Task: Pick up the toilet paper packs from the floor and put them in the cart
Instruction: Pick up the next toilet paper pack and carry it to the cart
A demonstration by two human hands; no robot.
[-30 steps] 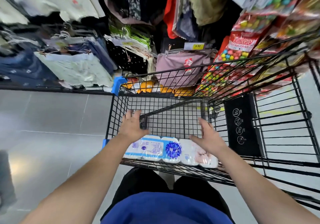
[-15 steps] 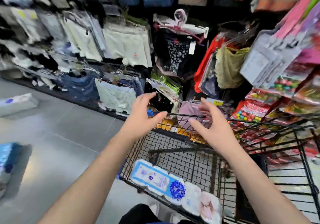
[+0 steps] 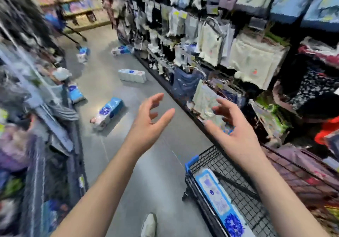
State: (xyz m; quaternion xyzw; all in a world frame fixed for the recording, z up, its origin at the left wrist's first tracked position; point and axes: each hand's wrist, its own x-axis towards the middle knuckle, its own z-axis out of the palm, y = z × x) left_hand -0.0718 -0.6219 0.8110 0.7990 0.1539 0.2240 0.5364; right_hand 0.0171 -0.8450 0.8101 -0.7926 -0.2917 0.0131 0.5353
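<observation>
A black wire cart (image 3: 207,156) with blue corner caps stands at the lower right, and one blue-and-white toilet paper pack (image 3: 218,200) lies inside along its near wall. Several more packs are scattered on the grey aisle floor: the nearest pack (image 3: 108,113) lies ahead on the left, another pack (image 3: 132,75) lies farther up beside the right rack, and a third pack (image 3: 75,92) rests against the left rack. My left hand (image 3: 150,121) and my right hand (image 3: 233,132) are raised in front of me, fingers spread, holding nothing.
Clothing racks (image 3: 211,49) line the right side of the aisle and more hanging goods (image 3: 36,108) crowd the left. A person with a cart (image 3: 60,25) stands at the far end by shelves. My shoe (image 3: 149,224) shows at the bottom.
Both hands let go of the pack in the cart and lifted up. My view swung left from the cart to the aisle, bringing the packs on the floor into sight.
</observation>
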